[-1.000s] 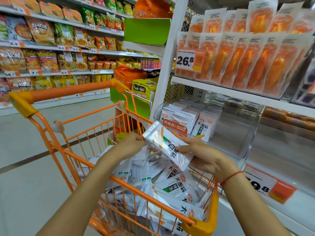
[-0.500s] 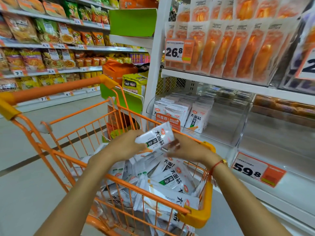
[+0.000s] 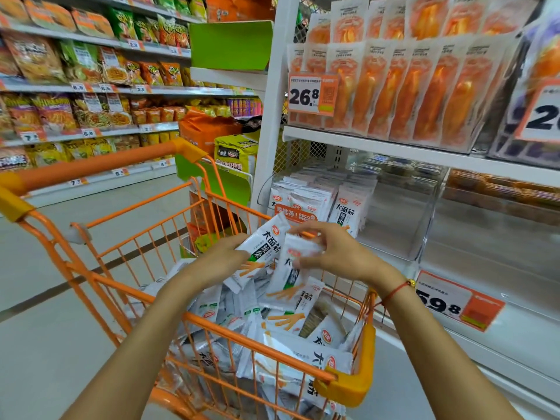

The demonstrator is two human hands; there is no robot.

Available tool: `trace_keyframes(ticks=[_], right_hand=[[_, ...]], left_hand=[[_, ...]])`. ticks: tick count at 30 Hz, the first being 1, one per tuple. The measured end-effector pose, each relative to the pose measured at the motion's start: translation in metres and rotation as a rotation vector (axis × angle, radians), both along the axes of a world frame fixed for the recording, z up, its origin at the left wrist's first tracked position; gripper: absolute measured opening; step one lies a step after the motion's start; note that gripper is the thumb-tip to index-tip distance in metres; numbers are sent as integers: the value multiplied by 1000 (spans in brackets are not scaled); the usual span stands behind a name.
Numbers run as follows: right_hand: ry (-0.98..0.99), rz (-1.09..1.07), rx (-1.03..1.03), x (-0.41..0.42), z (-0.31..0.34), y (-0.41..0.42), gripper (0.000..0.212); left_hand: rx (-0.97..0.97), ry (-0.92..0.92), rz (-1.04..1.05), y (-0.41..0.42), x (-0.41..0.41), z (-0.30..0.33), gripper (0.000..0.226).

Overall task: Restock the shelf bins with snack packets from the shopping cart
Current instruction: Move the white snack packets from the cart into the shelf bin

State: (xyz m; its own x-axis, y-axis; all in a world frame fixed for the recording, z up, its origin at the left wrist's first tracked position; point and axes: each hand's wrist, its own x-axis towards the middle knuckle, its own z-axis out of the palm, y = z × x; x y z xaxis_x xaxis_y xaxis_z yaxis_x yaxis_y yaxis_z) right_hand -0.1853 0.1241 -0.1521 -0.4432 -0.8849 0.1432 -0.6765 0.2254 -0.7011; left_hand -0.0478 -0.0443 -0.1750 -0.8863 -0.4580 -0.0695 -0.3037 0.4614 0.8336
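Two hands worked above the orange wire shopping cart [image 3: 100, 277], which stood just beside the white shelving unit. The left hand [image 3: 222, 257] gripped a white plastic snack packet with green and black lettering [image 3: 266, 242], held tilted with its top end pointing toward the shelf. The right hand [image 3: 336, 253] had its fingers curled around a second white packet [image 3: 295, 268] that hung down toward the heap; motion blur there made the exact pinch hard to read, though it appeared to be a real hold. Beneath them, a loose pile of matching white packets [image 3: 272, 338] filled the cart basket. Beyond the cart's far rim, the clear plastic shelf bin [image 3: 403, 219] held rows of the same packets standing upright in its left part, while its right part looked bare. Judging from this, the gathering step was in hand: packets lifted and squared together before stocking. The next move would call for carrying both packets over the cart rim and standing them upright in the bin, label forward.
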Motion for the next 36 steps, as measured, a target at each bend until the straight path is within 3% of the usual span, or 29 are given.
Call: trace_keyframes(ticks=[3, 5, 6, 8, 11, 14, 16, 18, 22, 25, 29, 34, 36], right_hand=[[-282, -112, -270, 2, 4, -4, 30], [-450, -161, -364, 5, 2, -7, 26], [-441, -189, -383, 6, 1, -9, 25], [-289, -259, -407, 8, -4, -14, 25], [27, -338, -467, 14, -10, -21, 25], [291, -363, -494, 21, -13, -26, 33], [338, -445, -423, 18, -11, -25, 34], [325, -501, -148, 8, -14, -22, 22], [317, -318, 599, 7, -30, -14, 29], [204, -179, 870, 16, -31, -15, 39], [159, -167, 816, 8, -35, -28, 40], [-237, -159, 553, 3, -39, -31, 27], [-293, -148, 464, 3, -34, -29, 26]], left_hand=[[79, -16, 72, 3, -7, -1, 26], [128, -60, 104, -8, -16, -16, 58], [177, -69, 115, -16, -22, -26, 75], [240, -65, 91, -5, -19, -18, 81], [173, -49, -11, 24, -15, 3, 45], [83, 67, -31, 27, -12, 3, 40], [7, 151, 104, 18, -12, 4, 42], [69, 257, 292, 5, -10, 5, 37], [645, 351, 455, -6, -6, 8, 36], [720, 365, 450, -5, -5, 8, 33], [718, 379, 431, -6, -9, 7, 19], [607, 340, 427, -5, -4, 8, 36], [539, 342, 436, -7, -3, 7, 33]])
